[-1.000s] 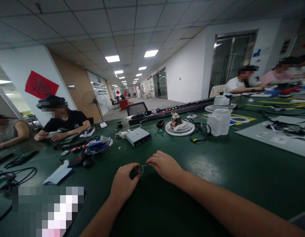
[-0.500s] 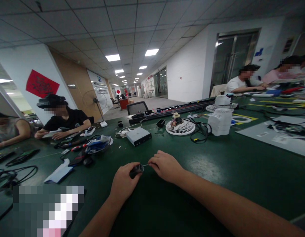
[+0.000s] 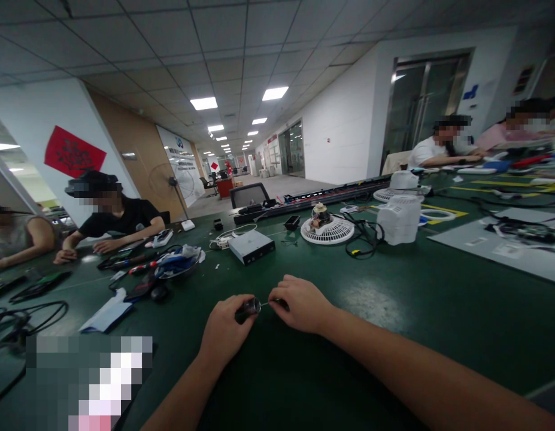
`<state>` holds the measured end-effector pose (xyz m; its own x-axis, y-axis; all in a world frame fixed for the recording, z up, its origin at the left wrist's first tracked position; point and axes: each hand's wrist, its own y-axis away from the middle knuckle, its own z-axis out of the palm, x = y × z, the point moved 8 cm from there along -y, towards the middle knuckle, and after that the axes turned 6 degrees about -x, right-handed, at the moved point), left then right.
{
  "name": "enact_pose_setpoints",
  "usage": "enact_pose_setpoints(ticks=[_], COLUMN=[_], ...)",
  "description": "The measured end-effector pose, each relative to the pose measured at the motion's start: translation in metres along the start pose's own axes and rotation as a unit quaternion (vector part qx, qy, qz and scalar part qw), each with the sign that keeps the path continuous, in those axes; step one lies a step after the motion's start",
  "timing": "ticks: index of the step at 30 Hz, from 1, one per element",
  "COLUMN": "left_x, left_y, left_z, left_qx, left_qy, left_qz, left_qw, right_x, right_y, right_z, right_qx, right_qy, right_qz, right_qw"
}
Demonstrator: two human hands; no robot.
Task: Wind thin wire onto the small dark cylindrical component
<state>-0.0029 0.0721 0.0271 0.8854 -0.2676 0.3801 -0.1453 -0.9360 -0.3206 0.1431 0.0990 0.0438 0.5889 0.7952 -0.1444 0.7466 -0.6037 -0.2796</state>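
Note:
My left hand (image 3: pixel 226 329) is closed around a short dark cylinder (image 3: pixel 249 306), gripping it between thumb and fingers. A pale ring rims the cylinder's round end, which faces right. A thin light rod (image 3: pixel 264 304) spans the small gap between that end and my right hand (image 3: pixel 297 302). Thumb and fingertips of my right hand are pinched on the rod; the part inside my fingers is hidden, so its kind cannot be told. Both hands are low over the green table (image 3: pixel 313 377). Beyond them lies a grey optical disc drive (image 3: pixel 251 244).
A white fan grille with a motor (image 3: pixel 326 227) and a white plastic housing (image 3: pixel 398 220) stand behind, beside black cables (image 3: pixel 367 236). Leftward are tools and a blue cloth (image 3: pixel 176 262), a pale blue paper (image 3: pixel 107 312) and a pixelated patch. Co-workers sit left and far right.
My right hand has shifted very slightly left, toward the cylinder; my left hand stays almost still. At the left, a co-worker's hand has moved down and left.

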Motion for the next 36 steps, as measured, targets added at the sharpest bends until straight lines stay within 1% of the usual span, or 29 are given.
enact_pose_setpoints(ticks=[2, 4, 8, 12, 15, 17, 20, 22, 24, 26, 29, 32, 36], left_x=[0.002, 0.002, 0.003, 0.004, 0.004, 0.005, 0.005, 0.004, 0.004, 0.004, 0.003, 0.003, 0.004], left_y=[0.0, 0.0, 0.0, -0.001, 0.0, 0.0, 0.0, -0.001, -0.001, -0.001, -0.001, -0.001, 0.0], left_z=[0.0, -0.001, 0.0, -0.001, -0.001, 0.0, 0.001, 0.0, 0.001, 0.001, 0.0, -0.001, -0.002], left_qx=[-0.001, 0.003, -0.002, -0.001, -0.005, -0.012, -0.014, -0.011, -0.011, -0.012, -0.005, 0.001, -0.002], left_qy=[-0.003, -0.006, -0.002, -0.003, -0.002, 0.003, 0.002, -0.003, -0.007, -0.007, -0.004, -0.003, 0.003], left_qz=[0.006, 0.008, 0.019, 0.022, 0.019, 0.022, 0.021, 0.019, 0.021, 0.024, 0.022, 0.019, 0.016], left_qw=[1.0, 1.0, 1.0, 1.0, 1.0, 1.0, 1.0, 1.0, 1.0, 1.0, 1.0, 1.0, 1.0], right_x=[0.003, 0.005, 0.002, 0.006, 0.003, 0.001, 0.006, 0.007, 0.005, 0.003, 0.006, 0.009, 0.005], right_y=[0.0, 0.0, -0.001, 0.0, 0.0, 0.001, 0.001, 0.0, 0.0, -0.001, -0.001, 0.0, 0.0], right_z=[-0.001, 0.0, 0.004, 0.003, 0.005, 0.004, 0.002, 0.005, 0.009, 0.011, 0.008, 0.008, 0.011], right_qx=[0.005, -0.003, -0.017, -0.008, -0.022, -0.019, -0.003, -0.016, -0.036, -0.04, -0.021, -0.018, -0.026], right_qy=[0.01, 0.015, -0.011, 0.005, -0.01, -0.022, -0.01, 0.001, -0.004, -0.018, -0.027, -0.019, -0.028], right_qz=[0.02, 0.028, -0.009, 0.022, 0.0, -0.012, 0.019, 0.026, 0.011, 0.001, 0.029, 0.052, 0.025], right_qw=[1.0, 0.999, 1.0, 1.0, 1.0, 1.0, 1.0, 1.0, 0.999, 0.999, 0.999, 0.998, 0.999])
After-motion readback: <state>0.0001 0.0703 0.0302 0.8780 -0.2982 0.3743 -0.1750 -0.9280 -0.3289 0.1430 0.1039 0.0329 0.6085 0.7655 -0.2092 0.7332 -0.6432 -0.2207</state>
